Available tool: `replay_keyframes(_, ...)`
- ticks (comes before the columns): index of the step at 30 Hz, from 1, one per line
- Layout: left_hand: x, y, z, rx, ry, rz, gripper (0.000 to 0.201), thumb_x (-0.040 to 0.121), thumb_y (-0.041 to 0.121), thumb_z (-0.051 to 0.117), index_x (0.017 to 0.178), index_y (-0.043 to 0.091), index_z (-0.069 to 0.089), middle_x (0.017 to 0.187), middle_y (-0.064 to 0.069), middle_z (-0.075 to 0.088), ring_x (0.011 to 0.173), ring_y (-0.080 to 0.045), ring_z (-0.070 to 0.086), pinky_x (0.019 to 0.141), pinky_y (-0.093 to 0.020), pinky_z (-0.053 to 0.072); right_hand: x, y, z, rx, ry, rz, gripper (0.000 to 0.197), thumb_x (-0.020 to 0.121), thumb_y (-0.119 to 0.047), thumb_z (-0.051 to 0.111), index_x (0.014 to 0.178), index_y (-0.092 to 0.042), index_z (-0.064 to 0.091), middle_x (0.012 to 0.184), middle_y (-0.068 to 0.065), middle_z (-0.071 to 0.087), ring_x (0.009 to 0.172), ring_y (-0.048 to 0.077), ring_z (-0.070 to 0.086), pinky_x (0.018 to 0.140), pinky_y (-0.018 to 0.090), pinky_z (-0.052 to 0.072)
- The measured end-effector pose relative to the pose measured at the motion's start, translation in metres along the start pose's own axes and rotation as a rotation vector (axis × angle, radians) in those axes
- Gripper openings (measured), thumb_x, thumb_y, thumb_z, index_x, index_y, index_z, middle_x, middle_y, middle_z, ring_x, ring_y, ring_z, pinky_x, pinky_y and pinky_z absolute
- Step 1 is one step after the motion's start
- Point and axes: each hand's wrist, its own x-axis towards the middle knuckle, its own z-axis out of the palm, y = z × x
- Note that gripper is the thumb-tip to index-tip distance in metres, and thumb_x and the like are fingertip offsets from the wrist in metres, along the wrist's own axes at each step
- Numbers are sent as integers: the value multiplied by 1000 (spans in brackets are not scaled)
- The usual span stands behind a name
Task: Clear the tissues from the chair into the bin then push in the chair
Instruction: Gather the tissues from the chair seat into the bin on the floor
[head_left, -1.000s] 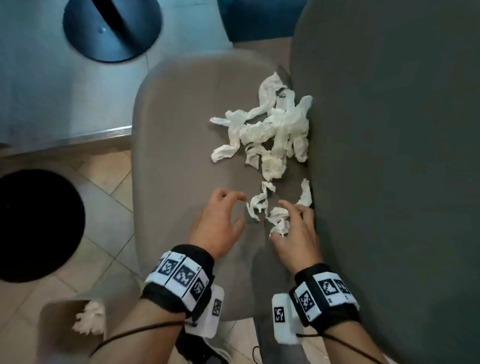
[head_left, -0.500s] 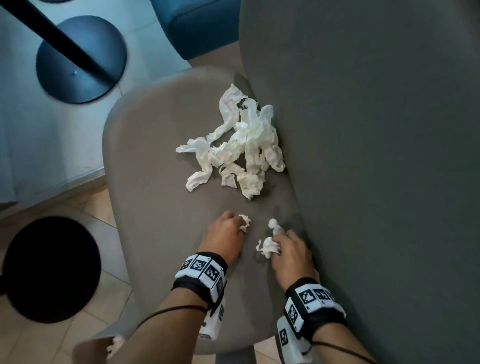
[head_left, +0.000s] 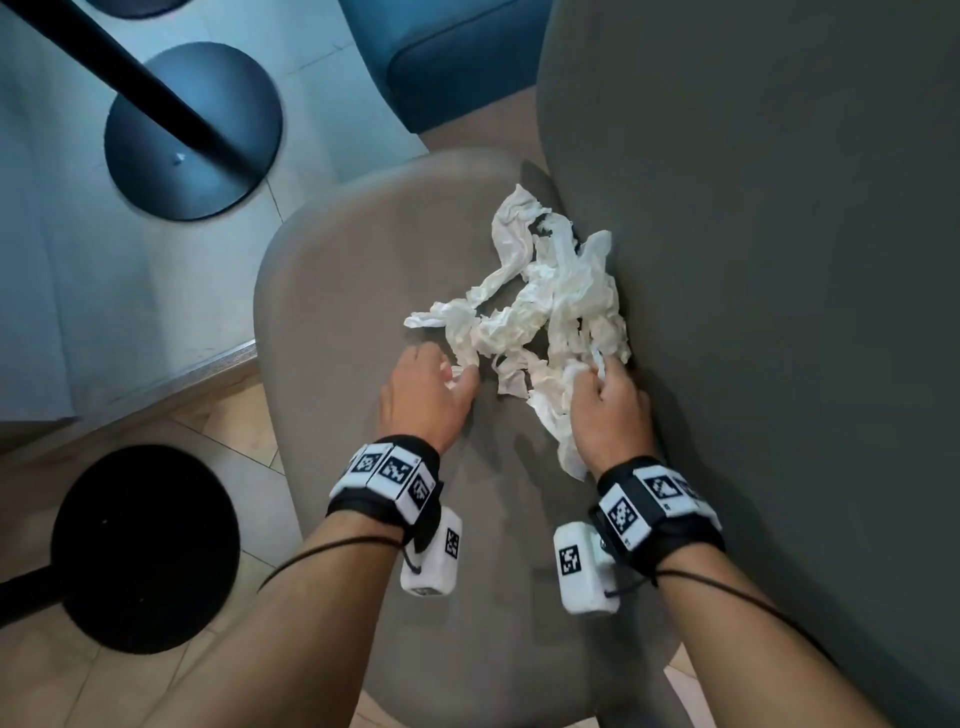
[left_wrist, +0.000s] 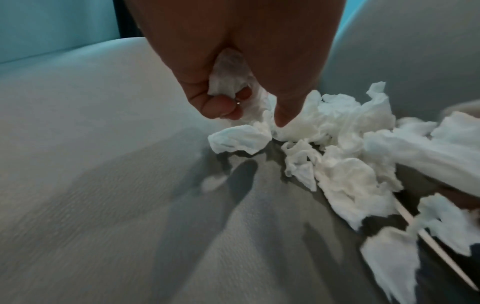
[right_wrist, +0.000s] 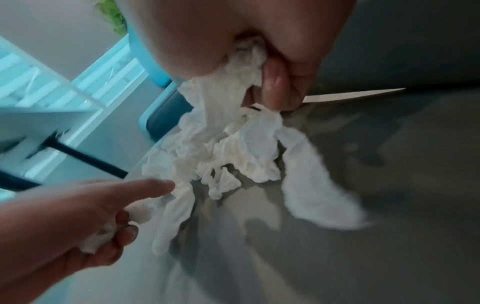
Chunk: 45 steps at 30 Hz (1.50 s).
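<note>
Overhead, both hands meet the tissues (head_left: 540, 312); wrist views show left hand (left_wrist: 233, 67) and right hand (right_wrist: 259, 51) clutching wads.

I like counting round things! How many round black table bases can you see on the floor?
2: one round black table base lies beyond the grey chair seat; another is at lower left. More may be hidden.

One grey chair (head_left: 332, 322), one heap of crumpled tissues (head_left: 540, 312), two hands, two round black table bases.
</note>
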Motion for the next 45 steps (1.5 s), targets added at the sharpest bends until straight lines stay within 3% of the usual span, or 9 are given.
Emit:
replay_keyframes(3, 21, -12, 10, 18, -59, -10, 34, 84, 48, 61, 99, 19, 50, 103, -2, 59, 94, -30, 58, 80, -38, 44, 12, -5, 17, -93, -54, -54, 34, 90, -42, 51, 117, -22, 53, 86, 4, 60, 91, 31, 59, 76, 33, 44)
replay_keyframes(6, 25, -21, 17, 31, -102, 40, 27, 87, 41, 57, 105, 21, 53, 107, -2, 61, 97, -30, 59, 82, -39, 46, 18, 5, 29, -197, -160, 22, 46, 85, -45, 61, 125, -26, 51, 103, 9, 57, 98, 33, 58, 84, 37, 49)
replay_keyframes(11, 8, -30, 10, -47, -93, 33, 13, 84, 31, 56, 80, 19, 54, 86, 1, 51, 79, -27, 53, 70, -33, 41, 11, 17, 27, -190, -117, 38, 22, 83, -33, 59, 91, -14, 67, 84, 8, 67, 83, 33, 61, 67, 29, 45)
replay_keyframes(18, -13, -45, -11, -189, 4, 124, 30, 76, -2, 52, 67, 24, 40, 85, 2, 59, 74, -18, 51, 60, -19, 29, -25, 24, 2, -18, -16, 173, 50, 88, -51, 57, 60, -9, 56, 64, 6, 61, 65, 24, 58, 59, 32, 42)
replay_keyframes(24, -3, -19, -33, -247, 88, 83, 19, 86, 6, 45, 81, 20, 57, 65, 1, 58, 58, -17, 49, 57, -28, 32, -31, 34, 9, -54, 13, 46, 8, 78, -12, 61, 82, -14, 55, 88, 2, 56, 83, 23, 52, 70, 29, 34)
replay_keyframes(28, 24, -10, -24, -128, 23, 118, 12, 86, 35, 54, 96, 28, 51, 75, 1, 63, 66, -24, 59, 63, -35, 51, -15, 23, 33, -49, -77, -154, 40, 80, -5, 62, 115, -24, 59, 119, -2, 54, 105, 17, 57, 87, 24, 42)
replay_keyframes(33, 45, -9, -8, 103, -145, 211, 32, 90, 29, 56, 121, 28, 50, 94, -1, 65, 88, -30, 61, 75, -37, 48, 15, 15, 53, -175, -66, -166, 39, 83, -18, 65, 122, -21, 61, 125, 6, 59, 107, 28, 58, 86, 31, 44)
replay_keyframes(39, 42, -27, -2, 51, -48, 154, 20, 89, 32, 55, 76, 16, 54, 80, -4, 54, 75, -28, 52, 66, -32, 34, 20, 15, 35, -50, -64, -82, 6, 84, -19, 56, 85, -14, 58, 82, 6, 63, 74, 21, 51, 65, 22, 33)
replay_keyframes(45, 16, -42, -20, -41, 84, 102, 22, 82, 19, 66, 65, 6, 59, 81, -2, 50, 68, -22, 49, 64, -31, 38, 2, 27, 13, 6, 28, -10, 46, 91, -41, 56, 64, -5, 50, 63, 8, 58, 65, 28, 54, 63, 36, 47)
